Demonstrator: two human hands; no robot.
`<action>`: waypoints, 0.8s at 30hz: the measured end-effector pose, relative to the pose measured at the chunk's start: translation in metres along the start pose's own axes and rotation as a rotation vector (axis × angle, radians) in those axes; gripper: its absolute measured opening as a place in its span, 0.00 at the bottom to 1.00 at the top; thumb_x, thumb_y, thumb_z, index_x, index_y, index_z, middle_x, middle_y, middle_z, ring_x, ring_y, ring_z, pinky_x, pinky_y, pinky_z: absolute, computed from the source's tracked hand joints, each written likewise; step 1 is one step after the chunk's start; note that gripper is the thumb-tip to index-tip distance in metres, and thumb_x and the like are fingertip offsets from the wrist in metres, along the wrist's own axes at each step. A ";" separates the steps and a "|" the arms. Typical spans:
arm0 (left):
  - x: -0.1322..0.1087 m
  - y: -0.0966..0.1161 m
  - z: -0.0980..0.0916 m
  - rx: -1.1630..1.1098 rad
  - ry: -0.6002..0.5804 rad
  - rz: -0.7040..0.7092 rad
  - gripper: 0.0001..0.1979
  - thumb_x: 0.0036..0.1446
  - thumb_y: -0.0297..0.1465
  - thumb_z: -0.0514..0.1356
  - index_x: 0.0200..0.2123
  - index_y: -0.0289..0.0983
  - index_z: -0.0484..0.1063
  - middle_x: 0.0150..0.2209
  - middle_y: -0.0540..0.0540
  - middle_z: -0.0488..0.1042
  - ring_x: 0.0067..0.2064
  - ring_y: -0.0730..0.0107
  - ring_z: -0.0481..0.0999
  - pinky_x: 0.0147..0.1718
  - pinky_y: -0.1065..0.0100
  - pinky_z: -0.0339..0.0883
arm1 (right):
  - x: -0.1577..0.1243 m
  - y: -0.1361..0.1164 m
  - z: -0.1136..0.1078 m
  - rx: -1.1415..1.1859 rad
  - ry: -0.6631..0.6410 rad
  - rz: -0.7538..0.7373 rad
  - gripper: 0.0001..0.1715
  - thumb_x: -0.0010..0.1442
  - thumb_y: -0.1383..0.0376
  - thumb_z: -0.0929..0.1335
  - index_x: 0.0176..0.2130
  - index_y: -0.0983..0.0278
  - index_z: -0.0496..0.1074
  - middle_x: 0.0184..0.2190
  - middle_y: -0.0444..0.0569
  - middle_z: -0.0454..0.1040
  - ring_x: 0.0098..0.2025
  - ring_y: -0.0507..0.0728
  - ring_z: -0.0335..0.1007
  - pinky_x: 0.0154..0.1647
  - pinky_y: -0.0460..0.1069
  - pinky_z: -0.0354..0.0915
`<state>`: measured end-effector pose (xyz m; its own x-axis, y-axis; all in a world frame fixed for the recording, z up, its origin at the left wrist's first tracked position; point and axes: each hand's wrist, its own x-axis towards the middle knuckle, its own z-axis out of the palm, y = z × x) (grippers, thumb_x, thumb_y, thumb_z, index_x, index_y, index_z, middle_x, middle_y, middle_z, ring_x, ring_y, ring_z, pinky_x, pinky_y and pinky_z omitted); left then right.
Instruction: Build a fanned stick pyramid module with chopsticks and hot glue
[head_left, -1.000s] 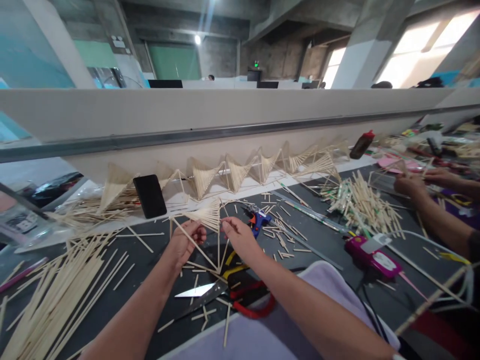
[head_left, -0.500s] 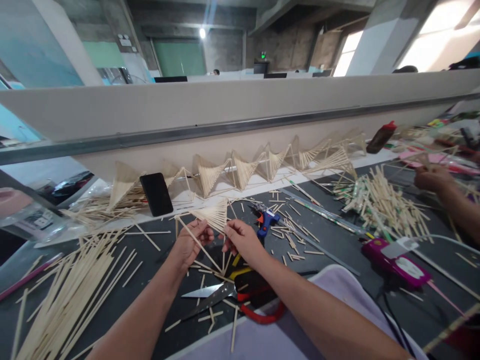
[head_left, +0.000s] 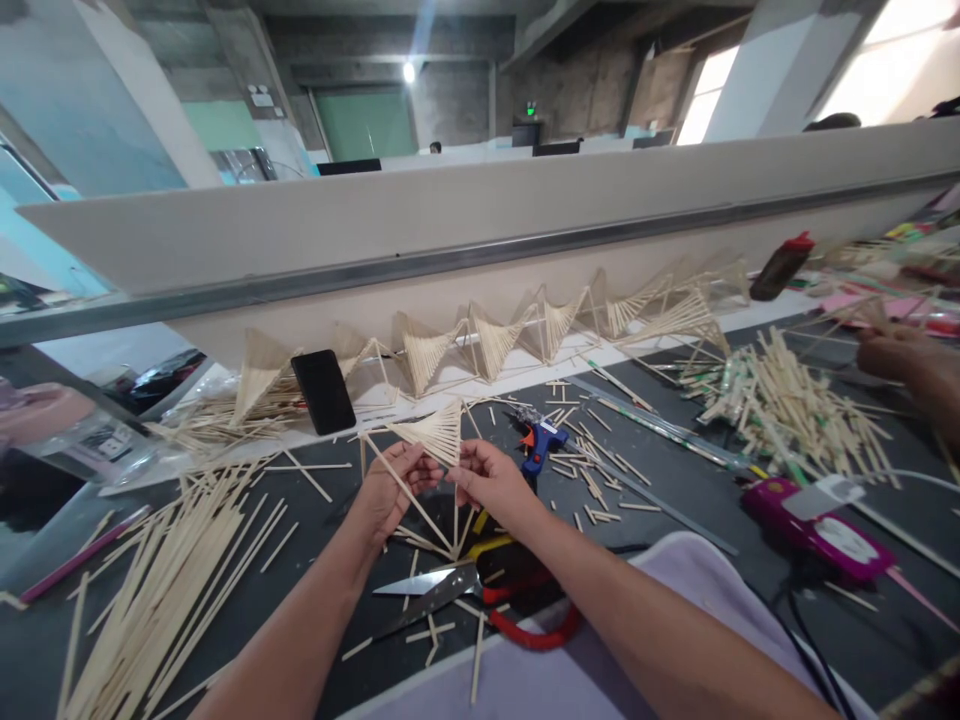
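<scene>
Between my two hands is a small wooden stick frame (head_left: 436, 432), its thin sticks fanned side by side into a twisted surface, with longer sticks meeting in a point below. My left hand (head_left: 394, 490) grips it from the left, fingers partly behind a slanting stick. On the other side my right hand (head_left: 491, 482) pinches the frame's right edge. Below my hands lie scissors (head_left: 435, 585) with red and black handles, among loose stick pieces. A blue hot glue gun (head_left: 543, 442) rests just right of my right hand.
Long sticks (head_left: 165, 590) lie at left. A phone (head_left: 324, 392) leans before a row of similar stick models (head_left: 499, 340) along the partition. At right are a stick pile (head_left: 806, 405), a purple device (head_left: 817, 528), a red-capped bottle (head_left: 781, 268) and another person's hand (head_left: 896, 350).
The view has shifted slightly, so the scene sits a little further right. My hands keep hold of the stick frame in nearly the same pose. The other person's hand has moved slightly.
</scene>
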<state>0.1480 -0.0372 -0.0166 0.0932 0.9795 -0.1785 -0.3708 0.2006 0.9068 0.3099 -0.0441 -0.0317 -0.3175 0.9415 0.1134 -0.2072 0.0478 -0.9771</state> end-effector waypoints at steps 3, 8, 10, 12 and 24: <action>0.000 0.000 -0.001 0.005 -0.013 -0.005 0.09 0.48 0.30 0.64 0.29 0.31 0.69 0.24 0.44 0.76 0.24 0.72 0.76 0.24 0.74 0.72 | 0.002 0.005 0.001 0.006 0.012 -0.019 0.14 0.48 0.65 0.67 0.37 0.63 0.63 0.24 0.39 0.70 0.18 0.46 0.64 0.18 0.41 0.59; 0.000 0.000 -0.002 0.005 -0.023 -0.023 0.08 0.48 0.30 0.64 0.30 0.31 0.69 0.23 0.44 0.76 0.24 0.71 0.76 0.24 0.73 0.72 | 0.001 0.006 0.003 -0.064 0.077 -0.020 0.20 0.49 0.68 0.65 0.44 0.61 0.61 0.20 0.36 0.67 0.15 0.47 0.62 0.17 0.42 0.59; 0.000 0.000 -0.002 0.002 -0.024 -0.027 0.09 0.48 0.29 0.64 0.31 0.30 0.70 0.23 0.44 0.76 0.24 0.70 0.76 0.24 0.73 0.72 | 0.000 0.004 0.004 -0.093 0.096 -0.030 0.22 0.50 0.68 0.64 0.46 0.61 0.60 0.19 0.35 0.66 0.15 0.47 0.61 0.16 0.42 0.59; 0.000 0.000 -0.002 -0.001 -0.025 -0.030 0.09 0.48 0.29 0.64 0.31 0.30 0.70 0.23 0.44 0.76 0.24 0.70 0.76 0.24 0.73 0.72 | -0.001 0.004 0.003 -0.112 0.098 -0.047 0.22 0.51 0.68 0.64 0.47 0.61 0.59 0.19 0.35 0.65 0.15 0.47 0.61 0.16 0.42 0.59; 0.003 0.000 -0.001 -0.017 -0.062 -0.062 0.09 0.49 0.31 0.63 0.30 0.29 0.70 0.23 0.43 0.76 0.24 0.68 0.77 0.25 0.69 0.73 | -0.006 0.008 -0.006 -0.292 0.074 -0.137 0.31 0.55 0.68 0.63 0.58 0.61 0.56 0.23 0.40 0.69 0.16 0.48 0.63 0.19 0.44 0.61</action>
<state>0.1471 -0.0346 -0.0181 0.1732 0.9623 -0.2097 -0.3786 0.2617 0.8878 0.3154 -0.0471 -0.0415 -0.2345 0.9409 0.2443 0.0338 0.2590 -0.9653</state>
